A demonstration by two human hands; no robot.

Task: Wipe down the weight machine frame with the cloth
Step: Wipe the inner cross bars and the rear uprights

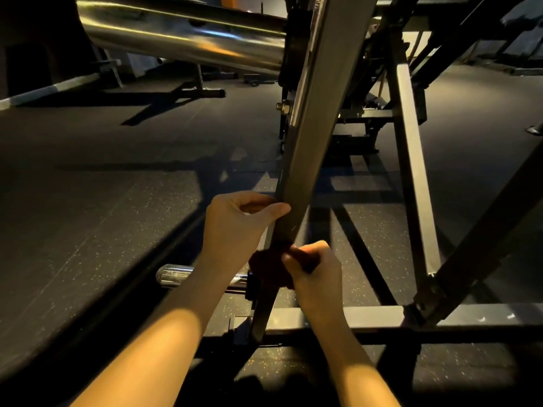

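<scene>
A dark slanted frame bar point(311, 148) of the weight machine runs from the top centre down to the floor beam. My left hand point(235, 224) grips the bar's left edge, thumb on its front face. Just below, my right hand point(314, 274) holds a dark cloth point(267, 268) bunched around the lower part of the same bar. The cloth looks brownish-black and is partly hidden by my fingers.
A thick chrome sleeve point(188, 33) juts out at the top left. A smaller chrome peg point(176, 276) sticks out low by my left wrist. More black frame struts point(411, 160) and a floor beam point(382, 318) stand to the right. Speckled rubber flooring point(102, 215) lies around.
</scene>
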